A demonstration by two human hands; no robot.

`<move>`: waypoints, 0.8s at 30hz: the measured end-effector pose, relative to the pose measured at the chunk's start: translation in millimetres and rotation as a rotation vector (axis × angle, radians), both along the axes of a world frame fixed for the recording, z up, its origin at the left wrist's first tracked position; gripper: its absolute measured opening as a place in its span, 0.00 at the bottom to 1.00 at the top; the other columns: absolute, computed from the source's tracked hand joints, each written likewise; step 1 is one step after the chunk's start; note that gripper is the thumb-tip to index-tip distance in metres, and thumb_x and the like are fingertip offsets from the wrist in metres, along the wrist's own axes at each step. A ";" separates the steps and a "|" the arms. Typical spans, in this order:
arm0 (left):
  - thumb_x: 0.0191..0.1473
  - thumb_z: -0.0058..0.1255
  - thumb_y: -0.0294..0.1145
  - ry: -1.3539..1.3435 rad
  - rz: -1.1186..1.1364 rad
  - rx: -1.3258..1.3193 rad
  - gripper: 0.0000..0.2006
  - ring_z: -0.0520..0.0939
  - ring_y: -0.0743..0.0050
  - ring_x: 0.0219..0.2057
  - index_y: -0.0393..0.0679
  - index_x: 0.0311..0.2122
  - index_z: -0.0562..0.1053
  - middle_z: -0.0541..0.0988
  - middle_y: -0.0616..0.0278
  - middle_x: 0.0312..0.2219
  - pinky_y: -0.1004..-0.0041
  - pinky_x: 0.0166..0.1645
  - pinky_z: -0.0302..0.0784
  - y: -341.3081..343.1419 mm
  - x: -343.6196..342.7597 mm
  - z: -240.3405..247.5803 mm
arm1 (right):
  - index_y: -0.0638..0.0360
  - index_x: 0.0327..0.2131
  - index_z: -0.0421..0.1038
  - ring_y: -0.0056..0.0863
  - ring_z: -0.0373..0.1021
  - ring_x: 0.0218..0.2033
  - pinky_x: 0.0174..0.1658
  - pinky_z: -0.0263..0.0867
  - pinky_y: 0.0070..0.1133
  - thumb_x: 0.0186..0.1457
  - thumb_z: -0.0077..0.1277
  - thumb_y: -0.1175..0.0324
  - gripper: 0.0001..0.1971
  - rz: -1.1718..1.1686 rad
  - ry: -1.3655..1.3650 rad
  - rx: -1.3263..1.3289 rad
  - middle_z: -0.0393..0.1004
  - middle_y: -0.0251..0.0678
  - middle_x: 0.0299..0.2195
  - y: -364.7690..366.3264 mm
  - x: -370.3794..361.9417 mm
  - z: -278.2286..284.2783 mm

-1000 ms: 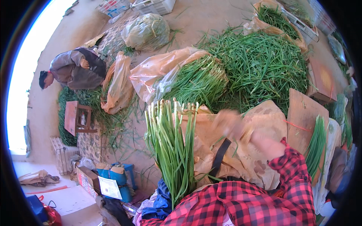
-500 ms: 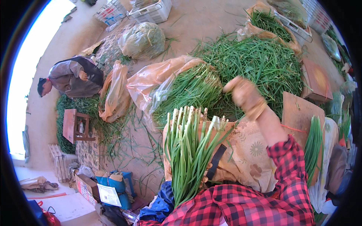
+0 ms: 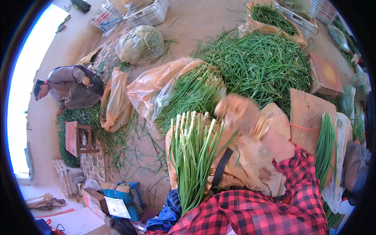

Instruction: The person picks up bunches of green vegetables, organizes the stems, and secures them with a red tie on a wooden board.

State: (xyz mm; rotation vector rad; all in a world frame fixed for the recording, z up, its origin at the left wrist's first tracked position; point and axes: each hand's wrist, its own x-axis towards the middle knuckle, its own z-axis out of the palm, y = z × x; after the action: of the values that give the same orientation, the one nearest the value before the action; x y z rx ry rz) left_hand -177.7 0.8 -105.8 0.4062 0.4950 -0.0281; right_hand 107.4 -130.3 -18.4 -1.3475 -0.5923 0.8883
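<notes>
A thick bundle of garlic chives (image 3: pixel 192 156), pale cut ends up, stands upright over my lap. My left hand is hidden behind the stalks, and its blue sleeve (image 3: pixel 170 209) shows at the bundle's lower left; the bundle appears gripped from behind. Just right of the bundle's top, my right hand (image 3: pixel 239 114) is smeared by motion, so its fingers and anything in them do not show clearly. A patterned tan apron (image 3: pixel 260 156) covers my lap. Beyond the bundle, more chives (image 3: pixel 192 94) lie in an open orange plastic bag (image 3: pixel 150 84).
A large loose heap of chives (image 3: pixel 262 66) spreads ahead. To the right are a wooden board (image 3: pixel 309 117), a sheaf of chives (image 3: pixel 324 152) and a brown box (image 3: pixel 325 74). At left, another person (image 3: pixel 74 86) bends near a small wooden stool (image 3: pixel 76 139). White crates (image 3: pixel 149 13) stand far back.
My right hand has moved left and slightly down, closer to the bundle's top. Some stalks that leaned out to the right at the bundle's top no longer show there.
</notes>
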 end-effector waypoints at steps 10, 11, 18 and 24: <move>0.38 0.53 0.45 0.073 0.060 0.030 0.36 0.70 0.58 0.44 0.39 0.52 0.56 0.66 0.52 0.45 0.63 0.49 0.65 -5.3 -38.6 7.0 | 0.55 0.52 0.52 0.29 0.61 0.41 0.45 0.58 0.24 0.49 0.45 0.61 0.26 0.630 0.005 -0.011 0.63 0.38 0.40 -8.4 -51.1 -26.6; 0.38 0.53 0.44 0.080 0.065 0.033 0.36 0.70 0.58 0.44 0.39 0.52 0.56 0.67 0.52 0.45 0.63 0.49 0.65 -6.2 -41.5 8.1 | 0.55 0.51 0.54 0.29 0.62 0.41 0.44 0.59 0.24 0.49 0.44 0.61 0.25 0.718 0.048 0.103 0.63 0.37 0.39 -6.4 -71.2 -42.2; 0.38 0.53 0.44 0.082 0.148 0.040 0.36 0.71 0.58 0.44 0.39 0.52 0.56 0.67 0.52 0.45 0.63 0.49 0.65 -12.9 -63.0 9.9 | 0.57 0.39 0.64 0.39 0.66 0.33 0.36 0.63 0.24 0.52 0.38 0.61 0.14 1.036 -0.467 -0.200 0.68 0.44 0.29 -28.5 -101.8 -33.4; 0.38 0.53 0.44 0.055 0.198 0.048 0.35 0.71 0.58 0.43 0.38 0.52 0.57 0.67 0.52 0.45 0.63 0.49 0.65 -15.9 -73.0 11.1 | 0.55 0.34 0.64 0.30 0.68 0.30 0.33 0.63 0.25 0.54 0.35 0.63 0.10 0.835 -0.317 0.054 0.69 0.37 0.28 -69.9 -68.3 6.9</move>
State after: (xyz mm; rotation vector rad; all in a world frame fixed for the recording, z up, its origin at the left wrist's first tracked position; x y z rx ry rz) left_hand -250.7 -15.1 -94.8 0.4024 0.5891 0.1649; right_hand 39.1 -200.3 -11.5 -1.1932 -1.4762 1.3088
